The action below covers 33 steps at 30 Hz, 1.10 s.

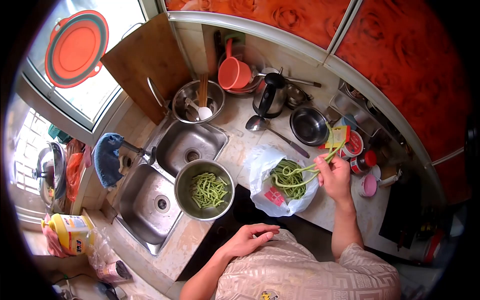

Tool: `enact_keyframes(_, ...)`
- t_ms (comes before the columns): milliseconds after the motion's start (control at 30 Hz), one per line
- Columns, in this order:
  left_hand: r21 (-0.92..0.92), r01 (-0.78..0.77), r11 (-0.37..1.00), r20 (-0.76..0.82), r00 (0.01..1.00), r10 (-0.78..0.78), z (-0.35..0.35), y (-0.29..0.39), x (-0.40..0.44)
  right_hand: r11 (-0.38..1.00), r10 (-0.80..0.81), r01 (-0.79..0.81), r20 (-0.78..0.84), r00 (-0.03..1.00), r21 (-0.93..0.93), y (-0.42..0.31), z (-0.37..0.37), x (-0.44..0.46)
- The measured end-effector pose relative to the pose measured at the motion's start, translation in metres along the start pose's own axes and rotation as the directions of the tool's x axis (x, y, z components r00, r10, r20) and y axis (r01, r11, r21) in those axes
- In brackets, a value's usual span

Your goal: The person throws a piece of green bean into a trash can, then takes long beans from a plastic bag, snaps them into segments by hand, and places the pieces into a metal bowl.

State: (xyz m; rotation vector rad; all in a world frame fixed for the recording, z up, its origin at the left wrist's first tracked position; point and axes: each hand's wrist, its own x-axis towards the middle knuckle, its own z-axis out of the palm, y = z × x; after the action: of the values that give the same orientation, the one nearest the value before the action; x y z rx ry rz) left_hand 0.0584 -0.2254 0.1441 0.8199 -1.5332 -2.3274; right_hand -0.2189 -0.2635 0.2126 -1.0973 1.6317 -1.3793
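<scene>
My right hand [334, 175] is closed around a few long green beans [334, 151], whose ends stick out above and to the left of the fingers. Just left of it, a white plastic bag [257, 167] lies open on the counter with a bundle of long beans [289, 182] inside. A steel pot [220, 175] sits at the sink's edge, and short cut bean pieces [206, 190] cover its bottom. In front of my shirt, my left hand [252, 239] rests with its fingers stretched out, holding nothing.
A double sink [145, 212] with a tap lies on the left. Behind the bag are a ladle [282, 135], a dark bowl [307, 126], a kettle [270, 95] and a steel basin [215, 92]. Jars [363, 161] stand right of my hand. Red cabinets [400, 60] hang overhead.
</scene>
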Motion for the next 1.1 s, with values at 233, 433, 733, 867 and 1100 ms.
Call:
enact_keyframes(233, -0.04, -0.115, 0.993, 0.231, 0.965, 0.122, 0.007, 0.015, 0.009, 0.959, -0.038, 0.023, 0.048, 0.998, 0.282, -0.023, 0.019, -0.019)
enact_keyframes(433, -0.461, -0.418, 0.783, 0.02, 0.877, 0.48, 0.021, 0.019, 0.03, 0.769, -0.001, -0.213, 0.335, 0.942, 0.603, -0.024, 0.064, -0.053)
enact_keyframes(733, -0.246, -0.848, 0.47, -0.832, 0.434, 0.346, 0.011, 0.041, -0.028, 0.869, 0.055, -0.341, 0.614, 0.787, 0.359, -0.022, 0.112, -0.076)
enact_keyframes(867, -0.135, -0.874, 0.467, -0.911, 0.295, 0.288, 0.007, 0.039, -0.048, 0.856, 0.162, -0.471, 0.756, 0.634, 0.212, -0.024, 0.124, -0.076)
enact_keyframes(1100, -0.053, -0.868, 0.494, -0.984, 0.129, 0.12, 0.001, 0.05, -0.066, 0.839, 0.205, -0.544, 0.914, 0.35, 0.02, -0.017, 0.148, -0.08)
